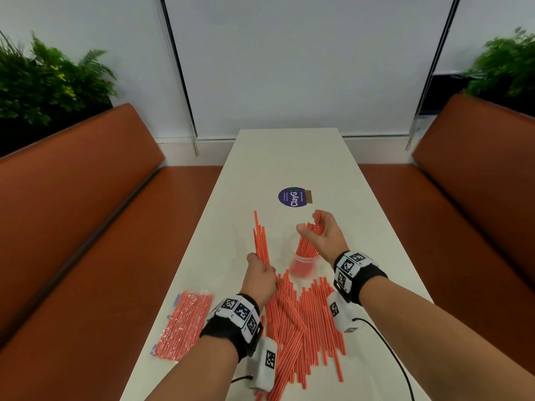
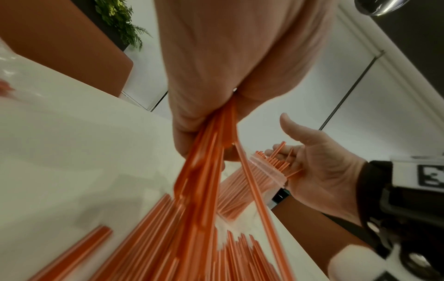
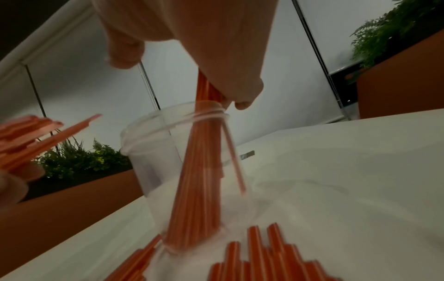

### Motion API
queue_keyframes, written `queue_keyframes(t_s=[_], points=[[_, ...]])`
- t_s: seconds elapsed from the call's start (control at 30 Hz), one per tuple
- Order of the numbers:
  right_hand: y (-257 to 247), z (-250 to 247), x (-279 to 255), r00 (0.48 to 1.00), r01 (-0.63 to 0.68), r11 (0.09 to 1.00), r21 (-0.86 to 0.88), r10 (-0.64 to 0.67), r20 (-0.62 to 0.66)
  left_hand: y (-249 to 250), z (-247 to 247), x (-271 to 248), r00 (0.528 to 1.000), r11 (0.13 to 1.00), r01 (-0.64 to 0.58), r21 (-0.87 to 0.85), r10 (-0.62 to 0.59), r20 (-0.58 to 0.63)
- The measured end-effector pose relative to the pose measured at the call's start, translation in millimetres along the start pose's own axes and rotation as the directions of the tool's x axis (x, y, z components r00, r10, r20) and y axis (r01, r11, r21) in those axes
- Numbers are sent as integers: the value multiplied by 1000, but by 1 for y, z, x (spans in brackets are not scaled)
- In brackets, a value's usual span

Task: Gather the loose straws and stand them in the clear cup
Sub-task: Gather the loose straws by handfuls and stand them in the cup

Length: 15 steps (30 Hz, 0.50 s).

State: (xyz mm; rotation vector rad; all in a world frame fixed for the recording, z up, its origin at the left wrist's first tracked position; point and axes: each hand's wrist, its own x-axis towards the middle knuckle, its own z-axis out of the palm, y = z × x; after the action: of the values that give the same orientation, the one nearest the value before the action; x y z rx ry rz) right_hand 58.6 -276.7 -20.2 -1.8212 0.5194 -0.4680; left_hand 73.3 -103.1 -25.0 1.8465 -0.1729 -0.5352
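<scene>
On the white worktop [image 1: 289,157], clear cup [image 1: 301,263] standing, packed with orange straws [image 1: 308,244]; right hand [image 1: 324,235] curled around their tops. Left hand [image 1: 260,274] gripping a raised bundle [image 1: 260,238]. Loose straws [image 1: 307,322] heaped nearer. Sealed straw packet [image 1: 182,322] at left edge.

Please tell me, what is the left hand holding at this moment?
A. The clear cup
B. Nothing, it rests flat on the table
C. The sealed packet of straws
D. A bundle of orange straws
D: the left hand grips a bundle of orange straws raised above the loose pile, while the clear cup stands apart under the right hand, and the sealed packet lies untouched near the table's left edge.
</scene>
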Motion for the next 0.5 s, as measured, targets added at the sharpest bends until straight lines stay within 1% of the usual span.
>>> queue_keyframes(t_s=[0.1, 0.2, 0.3, 0.33, 0.43, 0.5], points=[[5, -4, -6, 998, -46, 999, 18, 45, 45, 7, -1, 0, 999, 999, -37, 11, 37, -8], [6, -5, -13, 996, -84, 989, 124, 80, 36, 15, -2, 2, 997, 996, -75, 48, 77, -29], [13, -6, -25, 994, -107, 984, 140, 105, 23, 27, -4, 3, 988, 987, -129, 98, 136, -74], [15, -6, -29, 994, -109, 985, 136, 103, 46, 33, -6, 3, 982, 982, -152, 107, 162, -92], [16, -1, -35, 981, -128, 977, 170, 100, 165, 55, -10, 5, 959, 964, -231, 129, 248, -137], [13, 0, -34, 978, -128, 986, 105, 107, 180, 69, -12, 8, 936, 947, -292, 132, 311, -161]])
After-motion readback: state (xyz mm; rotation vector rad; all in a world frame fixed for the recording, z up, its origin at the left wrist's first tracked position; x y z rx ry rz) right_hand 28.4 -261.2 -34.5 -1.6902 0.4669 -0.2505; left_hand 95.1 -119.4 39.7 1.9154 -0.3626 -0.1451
